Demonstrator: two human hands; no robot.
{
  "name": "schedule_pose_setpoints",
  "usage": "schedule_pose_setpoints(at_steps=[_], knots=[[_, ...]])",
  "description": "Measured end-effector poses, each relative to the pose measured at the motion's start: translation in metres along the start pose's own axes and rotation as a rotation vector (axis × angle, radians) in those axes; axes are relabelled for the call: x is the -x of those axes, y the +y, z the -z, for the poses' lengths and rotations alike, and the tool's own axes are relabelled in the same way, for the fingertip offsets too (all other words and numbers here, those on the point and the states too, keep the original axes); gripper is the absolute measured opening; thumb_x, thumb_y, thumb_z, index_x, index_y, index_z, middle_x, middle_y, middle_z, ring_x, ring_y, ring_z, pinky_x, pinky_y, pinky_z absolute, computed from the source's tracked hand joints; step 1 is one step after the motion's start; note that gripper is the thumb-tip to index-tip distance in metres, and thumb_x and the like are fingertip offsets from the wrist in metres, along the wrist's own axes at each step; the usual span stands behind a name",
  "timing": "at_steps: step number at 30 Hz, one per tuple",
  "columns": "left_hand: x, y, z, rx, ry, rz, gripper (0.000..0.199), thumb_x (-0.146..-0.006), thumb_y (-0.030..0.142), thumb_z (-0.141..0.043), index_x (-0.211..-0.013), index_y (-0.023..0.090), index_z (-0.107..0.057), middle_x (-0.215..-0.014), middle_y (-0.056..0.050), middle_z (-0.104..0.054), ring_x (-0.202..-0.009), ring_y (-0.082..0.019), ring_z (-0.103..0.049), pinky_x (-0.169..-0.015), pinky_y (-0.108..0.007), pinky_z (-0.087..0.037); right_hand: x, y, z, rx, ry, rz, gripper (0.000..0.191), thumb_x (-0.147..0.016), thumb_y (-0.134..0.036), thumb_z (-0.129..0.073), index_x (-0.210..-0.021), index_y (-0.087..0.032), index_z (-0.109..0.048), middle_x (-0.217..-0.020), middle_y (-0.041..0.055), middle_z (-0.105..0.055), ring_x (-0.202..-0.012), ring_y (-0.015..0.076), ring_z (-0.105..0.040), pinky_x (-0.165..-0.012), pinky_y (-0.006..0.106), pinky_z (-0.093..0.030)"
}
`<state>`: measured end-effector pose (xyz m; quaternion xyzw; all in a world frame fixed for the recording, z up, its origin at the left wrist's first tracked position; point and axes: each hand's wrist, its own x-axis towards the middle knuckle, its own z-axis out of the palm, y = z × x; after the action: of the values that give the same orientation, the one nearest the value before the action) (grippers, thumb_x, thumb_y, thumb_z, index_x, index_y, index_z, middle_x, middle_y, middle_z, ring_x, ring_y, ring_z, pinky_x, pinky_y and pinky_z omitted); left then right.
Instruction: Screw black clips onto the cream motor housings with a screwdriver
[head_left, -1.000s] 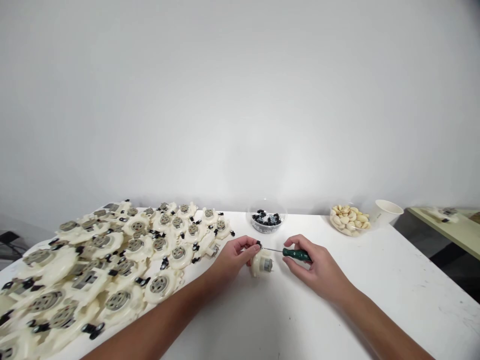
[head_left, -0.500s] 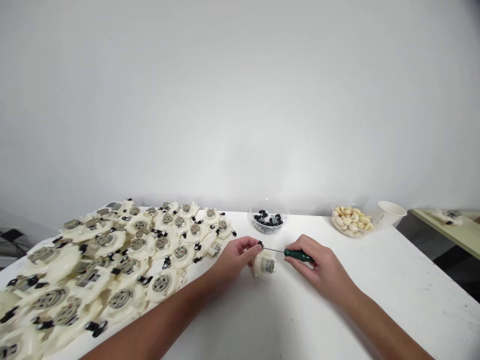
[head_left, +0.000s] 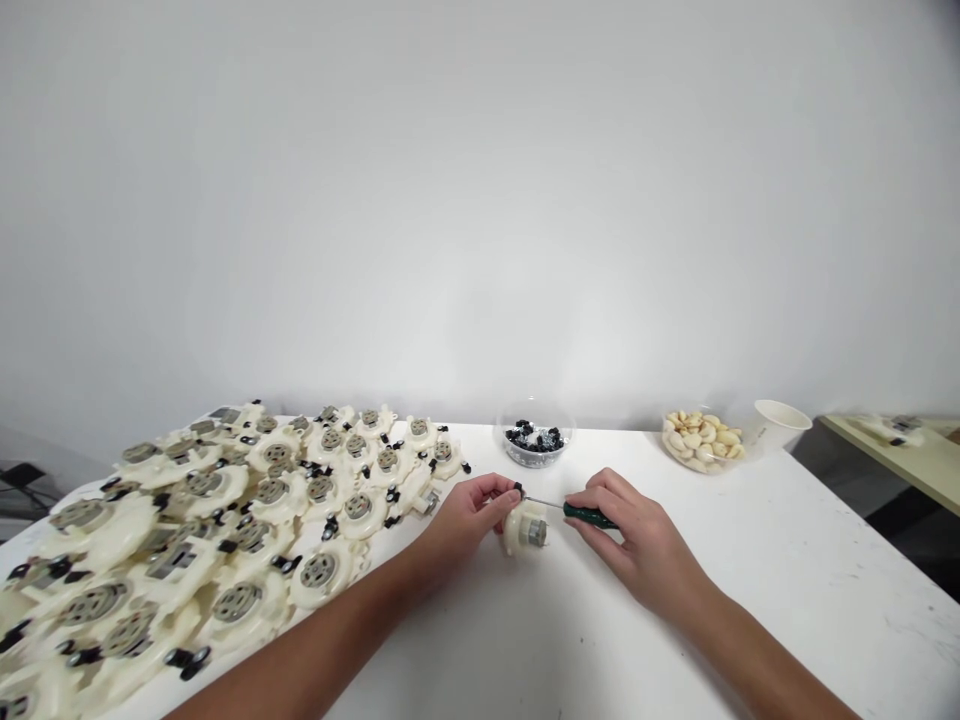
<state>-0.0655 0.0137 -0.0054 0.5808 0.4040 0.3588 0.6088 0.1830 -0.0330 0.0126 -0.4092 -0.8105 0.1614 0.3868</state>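
Near the middle of the table, my left hand [head_left: 478, 510] pinches a cream plastic housing [head_left: 516, 532] with a grey motor [head_left: 534, 532] on its right side. A small black piece [head_left: 518, 488] shows at the housing's top, by my left fingertips. My right hand [head_left: 628, 530] is closed around the green handle of a screwdriver [head_left: 590, 516]. Its thin metal shaft points left and reaches the black piece; the tip itself is too small to make out.
Many similar cream housings [head_left: 319, 572] cover the table's left side. Behind my hands stands a clear bowl [head_left: 534, 458] of black parts and screws. Farther right are a clear bowl of cream pieces [head_left: 701, 440] and a white cup [head_left: 781, 420]. A second table [head_left: 892, 455] is at the right edge.
The screwdriver handle and my right fingers have shifted slightly left and turned a little. My left hand holds the housing almost as before.
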Motion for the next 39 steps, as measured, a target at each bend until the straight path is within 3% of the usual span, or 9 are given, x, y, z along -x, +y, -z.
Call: schedule_pose_setpoints(at_steps=[6, 13, 17, 24, 30, 36, 39], knots=[[0.0, 0.0, 0.001, 0.031, -0.039, -0.002, 0.034, -0.087, 0.048, -0.071, -0.085, 0.015, -0.064, -0.075, 0.001, -0.058, -0.067, -0.013, -0.05, -0.066, -0.024, -0.041, -0.001, -0.003, 0.002, -0.012, 0.001, -0.028, 0.017, -0.102, -0.031, -0.057, -0.113, -0.025, -0.068, -0.088, 0.005, -0.064, -0.073, 0.018, -0.061, -0.062, 0.029, -0.047], [0.001, 0.002, 0.001, 0.042, -0.051, -0.015, 0.034, -0.088, 0.048, -0.071, -0.085, 0.015, -0.063, -0.075, 0.002, -0.058, -0.068, -0.013, -0.05, -0.066, -0.024, -0.04, -0.003, -0.004, 0.002, -0.062, -0.005, -0.23, 0.018, -0.098, -0.04, -0.061, -0.099, -0.025, -0.071, -0.09, 0.004, -0.071, -0.075, 0.019, -0.065, -0.061, 0.028, -0.047], [0.001, 0.003, 0.0, 0.053, -0.056, 0.0, 0.036, -0.087, 0.049, -0.071, -0.083, 0.015, -0.062, -0.074, 0.002, -0.057, -0.067, -0.012, -0.049, -0.065, -0.024, -0.04, -0.003, -0.006, 0.004, -0.068, -0.022, -0.257, 0.024, -0.098, -0.045, -0.06, -0.095, -0.025, -0.072, -0.087, 0.0027, -0.072, -0.074, 0.0187, -0.064, -0.061, 0.028, -0.046], [0.002, 0.002, -0.002, 0.065, -0.05, 0.015, 0.034, -0.085, 0.048, -0.073, -0.083, 0.015, -0.062, -0.074, 0.002, -0.058, -0.067, -0.012, -0.05, -0.065, -0.023, -0.039, -0.002, -0.013, 0.004, 0.013, -0.119, -0.36, 0.044, -0.102, -0.049, -0.05, -0.069, -0.021, -0.058, -0.061, -0.0023, -0.056, -0.057, 0.014, -0.048, -0.055, 0.028, -0.035], [0.001, 0.002, -0.001, 0.042, -0.049, 0.008, 0.034, -0.086, 0.048, -0.072, -0.084, 0.016, -0.064, -0.072, 0.002, -0.058, -0.066, -0.012, -0.049, -0.065, -0.024, -0.04, -0.003, -0.011, 0.007, -0.055, -0.143, -0.33, 0.016, -0.095, -0.041, -0.063, -0.1, -0.025, -0.063, -0.066, -0.0048, -0.055, -0.059, 0.0148, -0.048, -0.055, 0.026, -0.039], [0.003, 0.001, -0.002, 0.015, -0.035, 0.008, 0.036, -0.086, 0.051, -0.071, -0.085, 0.016, -0.064, -0.073, 0.002, -0.058, -0.066, -0.013, -0.049, -0.065, -0.024, -0.039, -0.004, -0.002, 0.008, -0.135, -0.073, -0.232, 0.015, -0.093, -0.038, -0.067, -0.099, -0.025, -0.071, -0.091, 0.0032, -0.072, -0.08, 0.0204, -0.066, -0.07, 0.03, -0.05], [0.003, 0.001, -0.003, 0.013, -0.032, -0.002, 0.036, -0.087, 0.051, -0.069, -0.086, 0.016, -0.063, -0.074, 0.002, -0.058, -0.066, -0.013, -0.049, -0.065, -0.024, -0.039, -0.003, -0.002, 0.006, -0.151, -0.062, -0.23, 0.015, -0.093, -0.037, -0.067, -0.098, -0.024, -0.072, -0.091, 0.0033, -0.073, -0.081, 0.0205, -0.067, -0.071, 0.03, -0.051]])
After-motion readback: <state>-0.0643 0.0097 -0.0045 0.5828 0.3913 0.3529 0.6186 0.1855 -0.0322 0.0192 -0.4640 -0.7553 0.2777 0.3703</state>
